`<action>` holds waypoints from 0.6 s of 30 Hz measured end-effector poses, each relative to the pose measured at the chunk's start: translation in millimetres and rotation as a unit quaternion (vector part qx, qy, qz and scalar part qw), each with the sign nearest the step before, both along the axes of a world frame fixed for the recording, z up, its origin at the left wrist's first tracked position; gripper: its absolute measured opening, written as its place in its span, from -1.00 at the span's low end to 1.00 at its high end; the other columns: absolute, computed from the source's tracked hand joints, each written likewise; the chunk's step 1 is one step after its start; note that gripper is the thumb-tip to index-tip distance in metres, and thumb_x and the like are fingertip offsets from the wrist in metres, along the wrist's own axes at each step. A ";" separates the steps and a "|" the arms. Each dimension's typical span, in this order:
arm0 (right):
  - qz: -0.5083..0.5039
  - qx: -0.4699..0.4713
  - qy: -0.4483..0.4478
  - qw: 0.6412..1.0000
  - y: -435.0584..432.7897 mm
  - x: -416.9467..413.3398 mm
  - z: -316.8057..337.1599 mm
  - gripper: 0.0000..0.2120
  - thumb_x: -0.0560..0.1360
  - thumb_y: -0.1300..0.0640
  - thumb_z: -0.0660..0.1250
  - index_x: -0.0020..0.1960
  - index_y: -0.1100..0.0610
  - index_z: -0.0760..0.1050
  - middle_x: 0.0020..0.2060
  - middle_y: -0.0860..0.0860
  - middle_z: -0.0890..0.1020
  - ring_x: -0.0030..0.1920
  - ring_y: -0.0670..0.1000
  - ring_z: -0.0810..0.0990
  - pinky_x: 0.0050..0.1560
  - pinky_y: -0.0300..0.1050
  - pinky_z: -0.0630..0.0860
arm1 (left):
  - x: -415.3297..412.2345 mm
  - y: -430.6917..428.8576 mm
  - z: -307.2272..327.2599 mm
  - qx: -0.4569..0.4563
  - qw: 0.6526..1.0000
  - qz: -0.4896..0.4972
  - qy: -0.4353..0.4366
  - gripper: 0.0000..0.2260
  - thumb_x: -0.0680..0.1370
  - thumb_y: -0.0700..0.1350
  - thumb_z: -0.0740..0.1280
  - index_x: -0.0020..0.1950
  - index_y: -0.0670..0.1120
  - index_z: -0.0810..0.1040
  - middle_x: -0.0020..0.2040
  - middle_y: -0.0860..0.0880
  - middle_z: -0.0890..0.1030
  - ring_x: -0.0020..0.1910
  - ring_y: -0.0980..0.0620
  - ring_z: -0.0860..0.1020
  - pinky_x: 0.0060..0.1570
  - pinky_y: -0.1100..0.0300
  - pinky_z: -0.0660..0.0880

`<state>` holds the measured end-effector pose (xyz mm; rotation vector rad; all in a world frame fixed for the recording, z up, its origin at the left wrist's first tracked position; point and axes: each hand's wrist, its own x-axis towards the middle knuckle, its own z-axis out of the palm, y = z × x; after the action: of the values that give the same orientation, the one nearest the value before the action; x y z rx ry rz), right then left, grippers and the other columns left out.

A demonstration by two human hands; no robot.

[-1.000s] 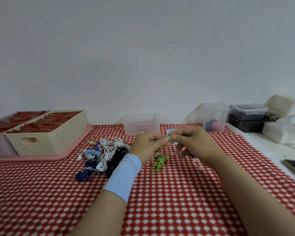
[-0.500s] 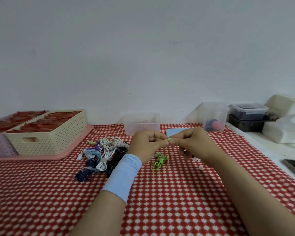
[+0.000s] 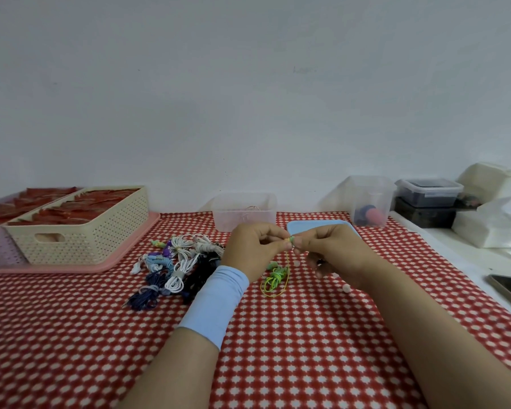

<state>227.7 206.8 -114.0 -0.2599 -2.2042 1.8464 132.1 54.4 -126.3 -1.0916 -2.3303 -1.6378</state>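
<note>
**op_remote:** Head cam: my left hand (image 3: 254, 249) and right hand (image 3: 334, 255) meet fingertip to fingertip, both pinching the green earbud (image 3: 291, 240) just above the table. The green cord (image 3: 273, 280) hangs from it and lies loosely coiled on the red checked cloth (image 3: 278, 335), at 6 o'clock from the pinch.

**benchguy:** Whatever you're fitting on it is too small to make out. I'd steady the bud with the left, turn only with the right, and not tug the cord. The pile of wound earphones (image 3: 177, 261) at 9 o'clock of your left hand looks well out of the way.
</note>
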 end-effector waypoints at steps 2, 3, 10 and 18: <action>0.001 -0.001 0.004 1.000 -0.4 -0.1 -1.6 -0.81 0.55 0.16 0.41 -0.07 0.28 0.69 -0.23 0.10 0.69 -0.41 0.00 0.48 -0.48 -0.15 0.43 | 0.3 0.7 0.0 0.002 1.000 0.001 0.011 -0.91 0.44 -0.17 0.52 -0.09 -0.02 0.72 -0.22 0.13 0.67 -0.21 0.29 0.61 -0.17 0.48 0.51; 0.003 -0.003 0.002 1.000 0.1 0.2 -2.2 -0.80 0.55 0.14 0.41 -0.08 0.29 0.69 -0.24 0.10 0.68 -0.41 -0.01 0.48 -0.48 -0.16 0.43 | 0.5 1.0 0.0 0.001 1.000 -0.001 0.017 -0.92 0.45 -0.17 0.52 -0.08 -0.02 0.72 -0.22 0.13 0.66 -0.22 0.31 0.60 -0.17 0.48 0.50; 0.009 0.009 -0.027 1.000 0.8 -2.0 -2.9 -0.82 0.54 0.08 0.43 -0.04 0.19 0.72 -0.19 0.06 0.71 -0.37 -0.02 0.50 -0.43 -0.16 0.46 | -6.8 -1.8 -3.8 -0.024 0.999 -0.032 -0.028 -0.91 0.46 -0.15 0.51 -0.07 0.01 0.70 -0.15 0.10 0.70 -0.15 0.25 0.65 -0.09 0.39 0.55; 0.059 -0.087 -0.059 0.993 3.7 -0.9 -0.8 -0.78 0.48 0.01 0.42 -0.11 0.17 0.70 -0.21 0.05 0.67 -0.41 -0.08 0.47 -0.48 -0.23 0.39 | -4.3 -5.7 -1.4 0.022 0.993 -0.067 -0.094 -0.87 0.46 -0.20 0.50 -0.07 0.02 0.69 -0.15 0.08 0.71 -0.14 0.21 0.67 -0.11 0.37 0.56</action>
<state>226.8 210.4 -114.8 -0.2828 -2.1799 2.1427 127.8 48.6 -127.6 -1.1561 -2.3648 -1.9070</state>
